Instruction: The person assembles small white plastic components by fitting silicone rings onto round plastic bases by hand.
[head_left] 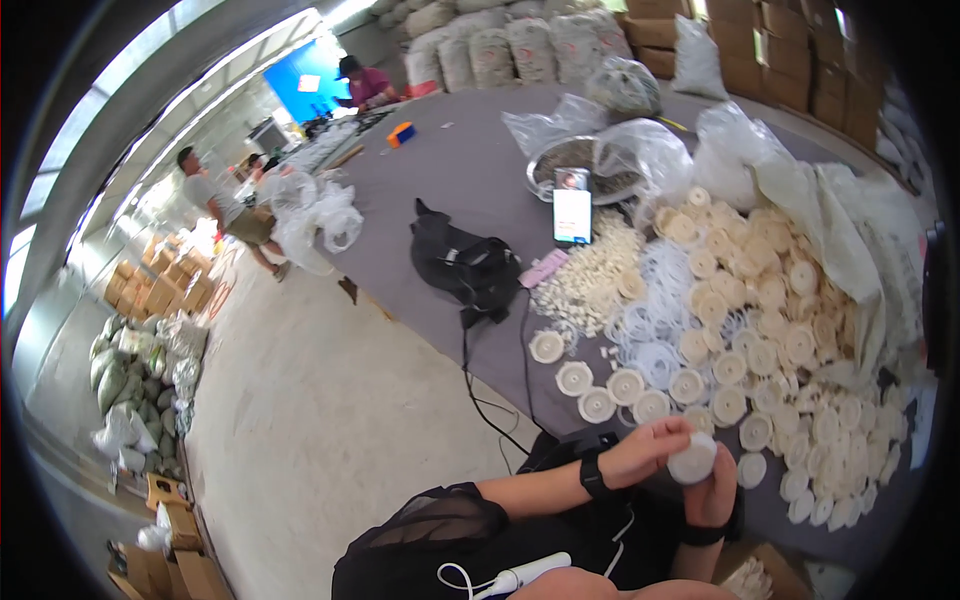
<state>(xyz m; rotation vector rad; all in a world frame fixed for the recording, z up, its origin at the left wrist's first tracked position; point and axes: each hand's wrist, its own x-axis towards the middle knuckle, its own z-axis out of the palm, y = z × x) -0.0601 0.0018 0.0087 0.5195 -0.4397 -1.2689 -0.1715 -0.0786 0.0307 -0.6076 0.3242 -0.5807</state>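
A round white plastic disc (691, 459) is held up over the table's near edge. My right hand (712, 497) grips it from below and from the right, fingers wrapped round its rim. Bent over its upper left edge, the fingers of my left hand (645, 452) are closed against it; whether a small part is between them cannot be made out. Just beyond lie several cream ridged plastic wheels (651, 406) in loose rows. Behind these are a heap of clear plastic rings (662, 285) and a pile of small white pieces (585, 285).
A large heap of cream wheels (790, 290) covers the table's right side. Farther back are a lit phone (572, 215) and a metal basin (545, 160) with plastic bags. A black bag (460, 262) with cables lies left. An open carton (765, 575) stands below my right arm. Other people are far off.
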